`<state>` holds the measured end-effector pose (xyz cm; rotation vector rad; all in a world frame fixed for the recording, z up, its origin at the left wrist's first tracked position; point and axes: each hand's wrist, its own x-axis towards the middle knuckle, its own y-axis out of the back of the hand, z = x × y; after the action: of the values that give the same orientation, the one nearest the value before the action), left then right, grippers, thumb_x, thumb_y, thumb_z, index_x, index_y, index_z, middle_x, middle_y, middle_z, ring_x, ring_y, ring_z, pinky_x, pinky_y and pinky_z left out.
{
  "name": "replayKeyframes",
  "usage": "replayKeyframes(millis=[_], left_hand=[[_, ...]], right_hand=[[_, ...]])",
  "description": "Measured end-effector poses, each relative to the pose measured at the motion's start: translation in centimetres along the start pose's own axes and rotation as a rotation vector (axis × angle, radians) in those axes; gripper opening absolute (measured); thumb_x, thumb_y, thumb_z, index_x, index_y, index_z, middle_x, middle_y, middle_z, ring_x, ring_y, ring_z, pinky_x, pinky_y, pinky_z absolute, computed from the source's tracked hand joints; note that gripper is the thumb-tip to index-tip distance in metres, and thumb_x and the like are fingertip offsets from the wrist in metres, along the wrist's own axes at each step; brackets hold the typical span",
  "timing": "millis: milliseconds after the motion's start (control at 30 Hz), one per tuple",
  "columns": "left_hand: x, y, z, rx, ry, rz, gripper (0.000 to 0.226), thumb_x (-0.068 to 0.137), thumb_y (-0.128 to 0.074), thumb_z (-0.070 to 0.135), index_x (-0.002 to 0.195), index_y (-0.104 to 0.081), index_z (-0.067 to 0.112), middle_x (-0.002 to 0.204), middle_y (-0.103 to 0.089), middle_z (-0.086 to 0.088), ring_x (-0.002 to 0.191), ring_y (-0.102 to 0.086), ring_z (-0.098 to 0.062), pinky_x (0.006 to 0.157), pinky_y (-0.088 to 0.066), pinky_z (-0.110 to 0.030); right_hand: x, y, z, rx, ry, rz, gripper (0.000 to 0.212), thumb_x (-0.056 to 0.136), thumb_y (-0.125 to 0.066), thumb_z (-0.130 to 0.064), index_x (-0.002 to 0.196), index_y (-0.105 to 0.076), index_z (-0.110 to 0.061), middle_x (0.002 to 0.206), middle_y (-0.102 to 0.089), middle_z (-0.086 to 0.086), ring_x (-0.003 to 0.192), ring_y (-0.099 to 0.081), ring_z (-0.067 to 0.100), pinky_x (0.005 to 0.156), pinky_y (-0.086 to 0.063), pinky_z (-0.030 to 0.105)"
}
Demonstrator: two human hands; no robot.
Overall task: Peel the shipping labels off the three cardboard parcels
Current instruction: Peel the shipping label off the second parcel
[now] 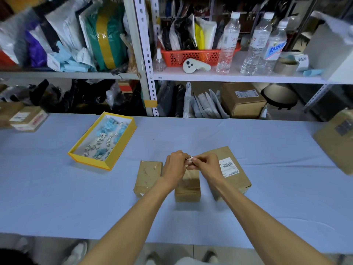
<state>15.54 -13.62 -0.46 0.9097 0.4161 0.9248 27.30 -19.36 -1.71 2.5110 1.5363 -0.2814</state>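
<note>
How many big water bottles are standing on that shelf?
3 water bottles on the right shelf: one beside the red basket, two close together further right. Small spray bottle not counted. Others may be hidden.

The left hand [174, 165] and right hand [207, 166] hide the far end of the middle parcel [188, 186] and most of the crumpled label [190, 159] they pinch. Print on the right parcel's label [228, 166] is illegible. The cardboard box [338, 142] at the right edge of the table [267, 197] is cropped.

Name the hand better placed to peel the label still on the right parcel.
Right, probably. The right hand is beside that label on the right parcel; the left hand lies farther off. Both pinch a crumpled label.
</note>
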Motion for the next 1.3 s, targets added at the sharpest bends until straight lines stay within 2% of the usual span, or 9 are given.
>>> replayKeyframes(millis=[200, 400, 467, 533, 667, 833, 967, 1133, 1300], left_hand=[[0.1, 0.5, 0.4, 0.093, -0.028, 0.006, 0.021, 0.091, -0.052, 0.015, 0.096, -0.071, 0.006, 0.090, -0.063, -0.012, 0.080, -0.060, -0.031, 0.065, -0.040, -0.033], [0.3, 0.5, -0.4, 0.044, 0.050, 0.046, 0.016, 0.086, -0.057, 0.010, 0.088, -0.072, 0.004, 0.085, -0.064, -0.011, 0.078, -0.060, -0.031, 0.063, -0.043, -0.036], [0.2, 0.2, -0.5, 0.014, 0.095, 0.059, 0.017, 0.084, -0.056, 0.006, 0.088, -0.073, 0.006, 0.085, -0.068, -0.010, 0.079, -0.061, -0.030, 0.063, -0.044, -0.033], [0.2, -0.1, -0.4, -0.019, 0.149, 0.053, 0.020, 0.083, -0.055, 0.004, 0.087, -0.074, 0.009, 0.085, -0.071, -0.009, 0.082, -0.063, -0.030, 0.068, -0.051, -0.035], [0.4, -0.2, -0.4, -0.115, 0.232, 0.032, 0.014, 0.086, -0.063, 0.017, 0.086, -0.075, 0.010, 0.086, -0.074, -0.009, 0.084, -0.066, -0.028, 0.077, -0.055, -0.037], [-0.2, 0.2, -0.8, -0.385, 0.243, -0.036, 0.010, 0.083, -0.067, 0.016, 0.078, -0.073, 0.010, 0.073, -0.074, -0.006, 0.069, -0.071, -0.018, 0.071, -0.060, -0.034], [-0.7, 0.5, -1.0, -0.519, 0.240, -0.122, 0.014, 0.082, -0.073, 0.021, 0.080, -0.075, 0.007, 0.073, -0.073, -0.006, 0.066, -0.068, -0.010, 0.061, -0.050, -0.010], [-0.6, 0.5, -1.0, -0.622, 0.220, -0.239, 0.021, 0.093, -0.055, 0.011, 0.090, -0.075, 0.006, 0.088, -0.075, -0.013, 0.085, -0.073, -0.014, 0.068, -0.053, -0.017], [0.5, 0.1, 0.0, -0.637, 0.304, -0.184, 0.021, 0.093, -0.056, 0.015, 0.084, -0.075, 0.010, 0.083, -0.075, -0.010, 0.086, -0.073, -0.021, 0.081, -0.059, -0.032]], right_hand=[[-0.4, 0.2, -0.5, 0.133, -0.028, -0.008, 0.014, 0.087, -0.056, 0.011, 0.091, -0.067, 0.018, 0.084, -0.072, 0.025, 0.078, -0.072, 0.035, 0.081, -0.060, 0.033], [-0.8, -0.4, -1.1, 0.330, -0.147, -0.070, 0.021, 0.088, -0.051, 0.008, 0.083, -0.071, 0.009, 0.083, -0.072, 0.026, 0.076, -0.074, 0.030, 0.077, -0.060, 0.026], [-0.8, -0.6, -0.9, 0.232, -0.097, 0.061, 0.013, 0.088, -0.056, 0.004, 0.086, -0.069, 0.005, 0.080, -0.071, 0.024, 0.070, -0.074, 0.027, 0.074, -0.062, 0.030], [-0.9, -0.5, -0.7, -0.037, 0.066, 0.151, 0.010, 0.086, -0.062, -0.001, 0.094, -0.068, -0.002, 0.080, -0.072, 0.017, 0.069, -0.074, 0.024, 0.069, -0.062, 0.034], [-1.5, -0.3, -1.3, -0.616, 0.352, -0.006, 0.021, 0.085, -0.071, -0.016, 0.102, -0.073, -0.003, 0.093, -0.073, 0.008, 0.081, -0.072, 0.017, 0.077, -0.056, 0.031], [-1.3, 0.1, -1.7, -0.714, 0.419, -0.071, 0.015, 0.083, -0.072, -0.017, 0.087, -0.074, -0.002, 0.080, -0.072, 0.015, 0.076, -0.067, 0.028, 0.073, -0.052, 0.040], [-0.8, 0.5, -1.8, -0.778, 0.412, -0.091, 0.006, 0.079, -0.067, -0.007, 0.079, -0.073, -0.003, 0.074, -0.070, 0.008, 0.068, -0.060, 0.019, 0.065, -0.046, 0.032], [-0.6, 1.2, -2.1, -0.779, 0.415, -0.023, 0.004, 0.078, -0.068, -0.003, 0.074, -0.069, -0.003, 0.070, -0.070, 0.009, 0.067, -0.063, 0.022, 0.065, -0.050, 0.034], [-0.8, 1.1, -2.4, -0.699, 0.409, 0.072, 0.008, 0.074, -0.072, -0.002, 0.070, -0.065, -0.004, 0.066, -0.064, 0.003, 0.065, -0.061, 0.018, 0.061, -0.046, 0.031]])
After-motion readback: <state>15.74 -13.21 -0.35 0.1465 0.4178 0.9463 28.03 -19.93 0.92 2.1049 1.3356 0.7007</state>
